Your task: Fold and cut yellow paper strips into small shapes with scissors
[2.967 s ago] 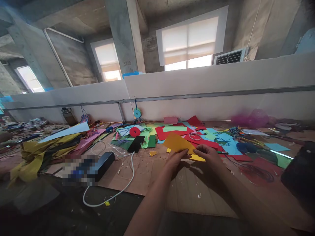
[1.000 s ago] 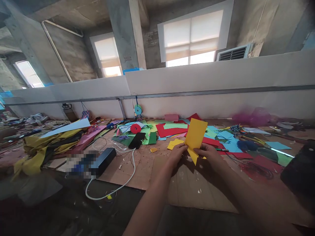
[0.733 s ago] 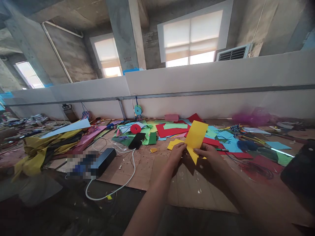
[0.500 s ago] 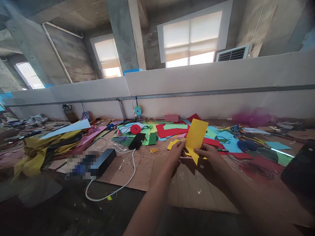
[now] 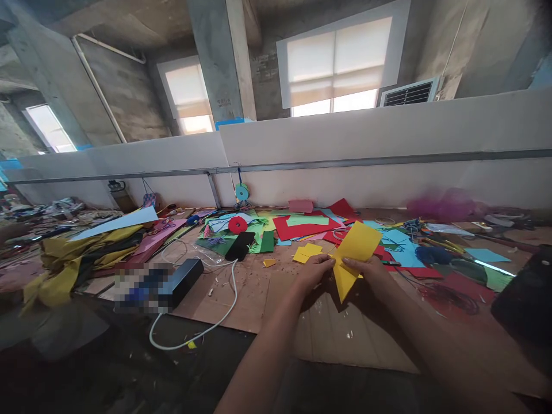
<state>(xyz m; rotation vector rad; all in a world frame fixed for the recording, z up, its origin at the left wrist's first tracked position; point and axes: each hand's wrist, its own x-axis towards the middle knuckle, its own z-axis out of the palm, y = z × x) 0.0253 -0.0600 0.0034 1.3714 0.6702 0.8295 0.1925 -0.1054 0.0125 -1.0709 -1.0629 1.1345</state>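
Observation:
Between my two hands is a yellow sheet of paper (image 5: pixel 359 242), raised over the table, with a pointed folded flap hanging at its lower end. My left hand (image 5: pixel 317 272) pinches the paper's left edge. From the other side my right hand (image 5: pixel 364 269) grips it, thumb lying on the near face near the fold. Fingers behind the sheet are hidden. Several yellow paper pieces (image 5: pixel 305 253) lie just beyond my left hand. Below both hands is a brown cardboard sheet (image 5: pixel 340 339).
Red sheets (image 5: pixel 284 230), blue paper (image 5: pixel 394 244) and green pieces cover the back of the table. To the left are a black phone (image 5: pixel 240 246), a dark box (image 5: pixel 187 280) and a looped white cable (image 5: pixel 235 293). A white partition (image 5: pixel 345 184) stands behind.
The yellow paper has tilted to the right and its upper end has come lower. The pointed flap now shows larger and hangs lower. Both hands still grip the sheet.

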